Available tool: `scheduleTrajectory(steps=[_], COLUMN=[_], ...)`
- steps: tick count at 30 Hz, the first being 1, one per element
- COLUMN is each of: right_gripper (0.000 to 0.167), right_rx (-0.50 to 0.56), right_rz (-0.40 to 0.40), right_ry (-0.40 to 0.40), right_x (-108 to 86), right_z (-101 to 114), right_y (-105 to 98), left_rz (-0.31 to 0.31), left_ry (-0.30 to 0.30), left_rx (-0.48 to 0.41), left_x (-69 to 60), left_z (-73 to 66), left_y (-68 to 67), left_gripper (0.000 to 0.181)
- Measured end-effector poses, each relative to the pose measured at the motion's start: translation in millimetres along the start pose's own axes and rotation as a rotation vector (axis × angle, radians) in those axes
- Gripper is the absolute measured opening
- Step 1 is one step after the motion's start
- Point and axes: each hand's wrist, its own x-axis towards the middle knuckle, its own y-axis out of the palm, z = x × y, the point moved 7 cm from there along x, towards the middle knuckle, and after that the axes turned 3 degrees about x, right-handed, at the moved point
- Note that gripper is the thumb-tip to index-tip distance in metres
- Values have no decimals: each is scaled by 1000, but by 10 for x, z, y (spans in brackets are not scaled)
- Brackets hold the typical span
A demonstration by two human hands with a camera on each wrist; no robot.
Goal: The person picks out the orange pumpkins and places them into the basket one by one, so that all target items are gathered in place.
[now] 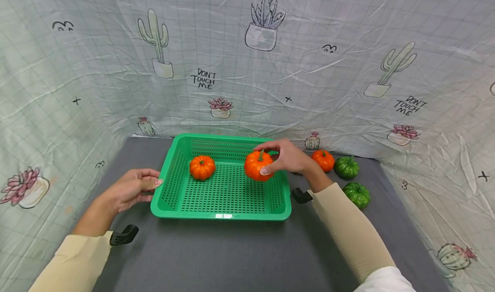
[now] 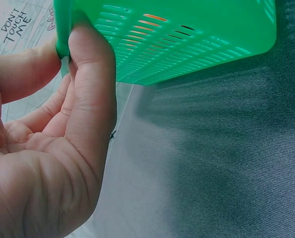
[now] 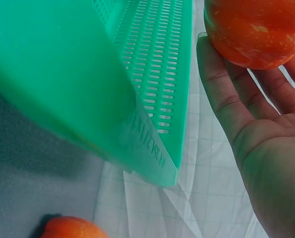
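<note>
A green plastic basket point(image 1: 224, 215) with slotted walls stands on the grey table. My left hand point(image 1: 132, 189) pinches its left rim between thumb and fingers; the left wrist view shows this grip from below. Above the basket's right side, my right hand point(image 1: 284, 156) holds an orange pumpkin point(image 1: 255, 166) by its sides, stem up. The same pumpkin point(image 3: 257, 32) rests against the fingers in the right wrist view, apart from the basket wall. Another orange pumpkin point(image 1: 202, 167) lies inside the basket, toward the left.
Right of the basket, an orange pumpkin point(image 1: 323, 160) sits beside a green pumpkin point(image 1: 346, 167), with a second green pumpkin point(image 1: 356, 195) nearer. Part of the area behind my right forearm is hidden. A cactus-print cloth point(image 1: 232, 59) walls the grey table point(image 1: 216, 257) at the back and sides.
</note>
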Motion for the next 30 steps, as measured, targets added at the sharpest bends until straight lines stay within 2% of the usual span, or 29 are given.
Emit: scheduleTrajectory(steps=[30], right_gripper=[57], right_rx=[3], right_rz=[-6], right_ry=[6], right_x=[214], right_z=[10], right_y=[145], left_rz=[0], left_ry=[-2], left_rx=[7], left_x=[6], left_z=[3], left_y=[-10], left_gripper=[28])
